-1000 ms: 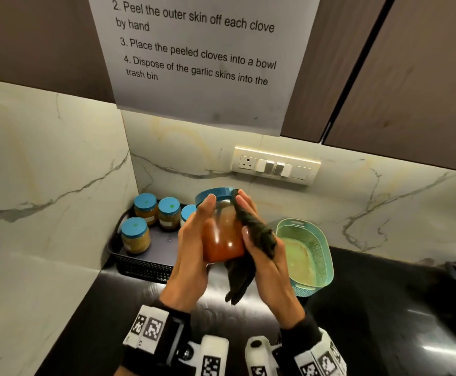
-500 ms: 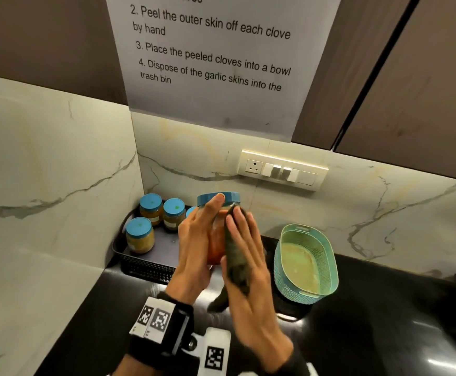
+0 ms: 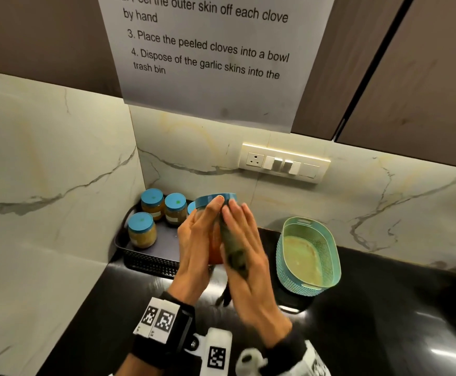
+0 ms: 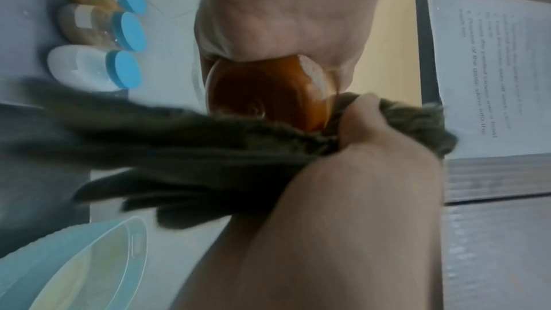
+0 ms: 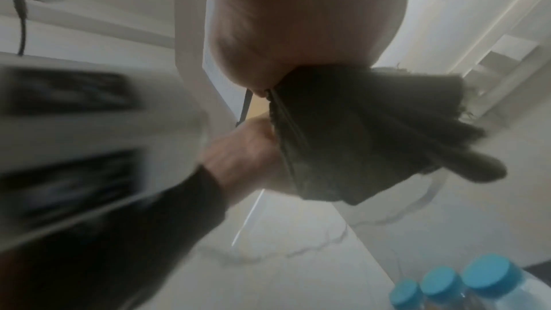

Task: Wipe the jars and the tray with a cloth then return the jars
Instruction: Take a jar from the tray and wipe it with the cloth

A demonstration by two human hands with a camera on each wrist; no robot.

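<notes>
The walls are pale marble with grey lines. In the corner, left of the held jar, a dark tray [image 3: 150,263] sits on the shiny black worktop [image 3: 384,308] with small blue-lidded jars [image 3: 142,233] standing in it. The left hand [image 3: 194,248] curls around the held jar [image 3: 216,202], up in the air in front of the tray. The right hand [image 3: 244,256] has flat fingers pressing a dark green cloth [image 3: 235,256] on the jar's side. Right of the jar sits a teal basket [image 3: 309,255]. Above are a switch plate [image 3: 283,164], a paper note [image 3: 210,55] and brown cupboards [image 3: 411,77].
</notes>
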